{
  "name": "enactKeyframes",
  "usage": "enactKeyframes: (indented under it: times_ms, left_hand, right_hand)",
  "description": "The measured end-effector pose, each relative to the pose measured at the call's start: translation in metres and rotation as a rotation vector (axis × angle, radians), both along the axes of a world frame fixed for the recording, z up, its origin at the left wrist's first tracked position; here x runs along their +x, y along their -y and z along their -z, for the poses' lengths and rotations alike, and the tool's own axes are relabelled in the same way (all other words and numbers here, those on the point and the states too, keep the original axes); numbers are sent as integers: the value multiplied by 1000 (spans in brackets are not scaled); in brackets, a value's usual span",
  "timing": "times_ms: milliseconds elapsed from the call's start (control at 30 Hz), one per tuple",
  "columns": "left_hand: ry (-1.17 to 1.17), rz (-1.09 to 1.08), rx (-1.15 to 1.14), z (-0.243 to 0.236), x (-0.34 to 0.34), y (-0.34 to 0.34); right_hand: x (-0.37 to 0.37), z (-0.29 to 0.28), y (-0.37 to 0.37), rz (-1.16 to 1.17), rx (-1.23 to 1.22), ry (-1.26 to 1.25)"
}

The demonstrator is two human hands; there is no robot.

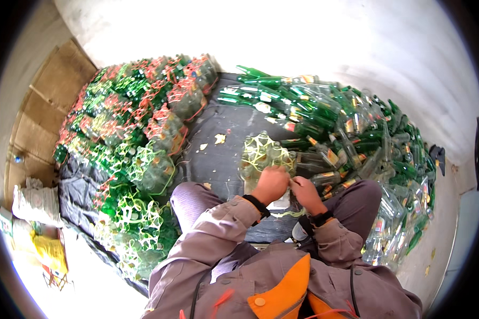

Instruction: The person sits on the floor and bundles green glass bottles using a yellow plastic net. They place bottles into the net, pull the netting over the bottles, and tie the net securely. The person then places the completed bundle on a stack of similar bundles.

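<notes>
In the head view, seemingly tying yellow-green cord (261,153) around clear bottles (248,171) standing clustered on the dark sheet (213,135), with left hand (271,183) and right hand (306,194) close together at the near side, on what exactly impossible to tell, and probably calling next for a snug pull.

No lettering can be read; the small yellow-and-red labels (332,158) on green and clear glass bottles (319,123) heaped beyond the right hand (307,196) are blurred.
</notes>
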State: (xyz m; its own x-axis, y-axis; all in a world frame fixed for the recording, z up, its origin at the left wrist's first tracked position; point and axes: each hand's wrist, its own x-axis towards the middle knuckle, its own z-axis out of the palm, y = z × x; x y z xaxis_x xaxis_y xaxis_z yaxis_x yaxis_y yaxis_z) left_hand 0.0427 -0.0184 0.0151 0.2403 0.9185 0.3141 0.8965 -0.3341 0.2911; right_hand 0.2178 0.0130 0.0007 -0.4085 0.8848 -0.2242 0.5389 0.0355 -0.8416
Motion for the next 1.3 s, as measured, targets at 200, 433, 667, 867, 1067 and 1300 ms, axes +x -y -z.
enactKeyframes:
  times_ms: [200,433,667,867,1067,1300]
  left_hand:
    - [-13,-65,-12,9,-3,1]
    - [100,-125,-70,6,0,-4]
    - [146,-208,-154,2,2,-7]
    - [162,-266,-148,7,9,-10]
    - [127,-320,-228,4,10,-18]
    - [114,-325,-231,0,11,-21]
  right_hand:
    - [3,-23,3,17,-5,-62]
    - [19,-55,-18,-108,115,-75]
    - [8,-60,-55,-45,70,-158]
    - [1,-29,-54,64,376,-72]
    - [-1,-15,-59,-51,526,105]
    - [-8,-8,-57,-49,716,196]
